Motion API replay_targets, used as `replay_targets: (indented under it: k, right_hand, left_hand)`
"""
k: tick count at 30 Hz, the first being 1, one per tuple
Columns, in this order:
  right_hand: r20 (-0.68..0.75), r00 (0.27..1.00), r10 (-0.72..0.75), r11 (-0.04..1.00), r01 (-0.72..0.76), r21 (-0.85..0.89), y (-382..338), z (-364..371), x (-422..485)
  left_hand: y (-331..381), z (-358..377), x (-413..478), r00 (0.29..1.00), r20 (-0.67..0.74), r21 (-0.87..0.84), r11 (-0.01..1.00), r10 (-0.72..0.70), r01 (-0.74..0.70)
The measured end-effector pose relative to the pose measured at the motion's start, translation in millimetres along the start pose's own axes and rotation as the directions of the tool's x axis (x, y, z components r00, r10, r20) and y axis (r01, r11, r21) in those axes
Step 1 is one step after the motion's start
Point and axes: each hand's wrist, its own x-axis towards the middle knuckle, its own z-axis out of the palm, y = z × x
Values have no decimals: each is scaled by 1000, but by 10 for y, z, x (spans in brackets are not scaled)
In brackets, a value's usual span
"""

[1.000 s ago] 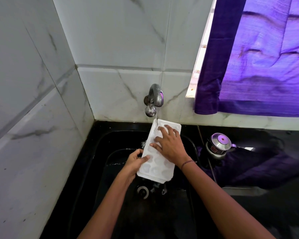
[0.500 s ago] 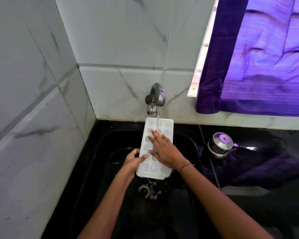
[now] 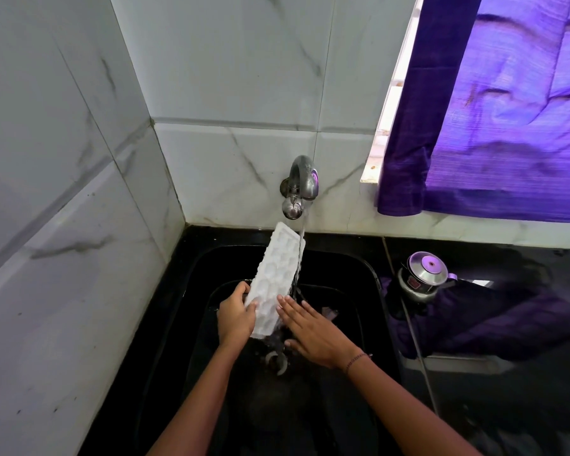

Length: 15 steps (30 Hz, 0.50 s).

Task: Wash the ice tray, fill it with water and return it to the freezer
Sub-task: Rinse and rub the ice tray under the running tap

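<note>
Under one tap (image 3: 301, 185), one ice tray (image 3: 273, 278), two hands (image 3: 236, 319) (image 3: 313, 334)

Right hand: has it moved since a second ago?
Yes. The right hand has drawn back off the face of the ice tray, farther from the tap, toward the person.

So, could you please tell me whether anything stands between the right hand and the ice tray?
Nothing visible does. The right hand, fingers straight, reaches the lower right edge of the ice tray; only water from the tap runs down there. The left hand holds the opposite edge.
</note>
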Motion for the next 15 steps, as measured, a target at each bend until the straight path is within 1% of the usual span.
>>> replay_targets:
  k: [2, 5, 8, 10, 11, 13, 15]
  right_hand:
    - [4, 1000, 30, 999, -30, -13, -23, 36, -10]
    - [4, 997, 81, 996, -81, -41, -31, 66, 2]
    - [5, 987, 163, 986, -163, -29, -20, 41, 39]
    - [-23, 969, 244, 970, -244, 10, 3, -6, 64]
    - [-45, 956, 288, 957, -288, 25, 19, -35, 77]
    - [-81, 925, 370, 929, -367, 54, 57, -100, 103]
    - [-104, 899, 426, 904, -417, 96, 102, -168, 133]
  left_hand:
    - [-29, -29, -38, 995, -55, 180, 981, 89, -77]
    - [-51, -58, -76, 974, -86, 429, 890, 211, -155]
    - [-31, -79, -86, 970, -63, 532, 830, 235, -167]
    - [-8, -88, -83, 974, -63, 521, 839, 218, -154]
    - [2, -90, -83, 978, -71, 482, 865, 196, -138]
    - [21, -89, -99, 988, -94, 354, 932, 122, -82]
    - [30, -91, -122, 996, -88, 211, 977, 13, 6]
